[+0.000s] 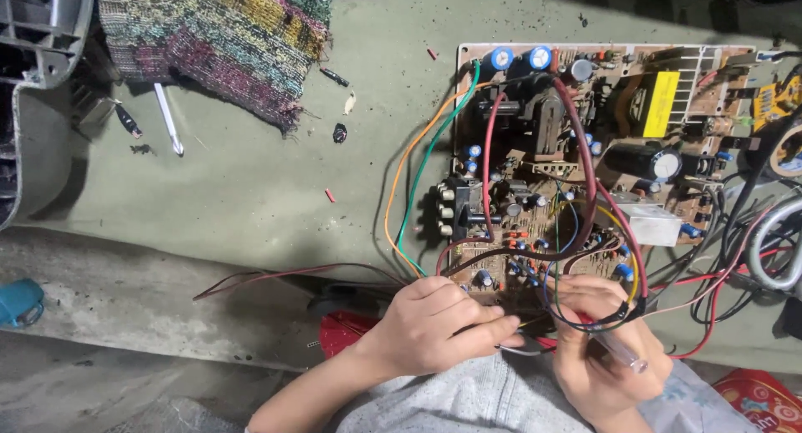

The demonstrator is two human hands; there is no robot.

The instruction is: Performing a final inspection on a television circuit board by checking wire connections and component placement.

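— Where the grey-green surface (pixel 251 191) starts on the left, what lies on it?

— A woven multicoloured cloth (pixel 225 40) at the top, a white-handled tool (pixel 168 120) just below it, and small red scraps scattered toward the middle.

— And the hands?

— Both are at the near edge of the circuit board (pixel 585 157). The left hand (pixel 434 324) has its fingers (pixel 493 329) curled narrow, pinching thin wires against the board's edge. The right hand (pixel 597 349) is just beside it, fingers closed round a clear-handled screwdriver (pixel 618 354), with a loop of coloured wires (pixel 585 232) draped over the knuckles.

— Where does the board sit?

— Flat on the surface, right of centre, crowded with blue capacitors (pixel 520 59) and a yellow-labelled transformer (pixel 660 103). Orange and green wires (pixel 418 166) arc off its left side. More tangled cables (pixel 752 249) lie at the far right.
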